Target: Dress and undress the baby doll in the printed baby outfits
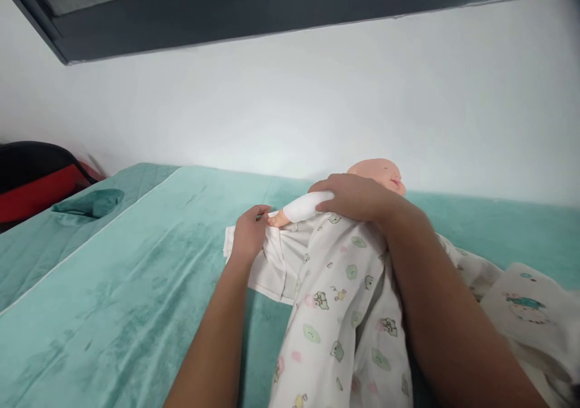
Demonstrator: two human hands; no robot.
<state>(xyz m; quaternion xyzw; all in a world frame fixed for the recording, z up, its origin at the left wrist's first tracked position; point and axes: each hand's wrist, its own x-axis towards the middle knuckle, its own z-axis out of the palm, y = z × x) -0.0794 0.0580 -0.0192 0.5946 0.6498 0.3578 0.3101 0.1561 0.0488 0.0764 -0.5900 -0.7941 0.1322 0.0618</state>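
A baby doll point(372, 169) lies on the teal bed cover, its head near the wall. Its white-covered arm point(304, 207) points left over a white baby garment point(338, 293) printed with small animals and green clouds. At the doll's small hand, my left hand point(252, 231) is closed on the garment's sleeve point(275, 263), whose plain side shows; some of its fingers are hidden. My right hand point(351, 196) curls round the doll's upper arm and covers part of its head. The doll's body is mostly hidden by the garment and my right arm.
The teal bed cover point(136, 263) runs up to the white wall point(254, 106). On the right lies more white cloth point(525, 305) with a printed figure. A face hole point(90, 204) and a red-and-black object point(36, 184) are at the far left. Above is a dark window frame point(226, 18).
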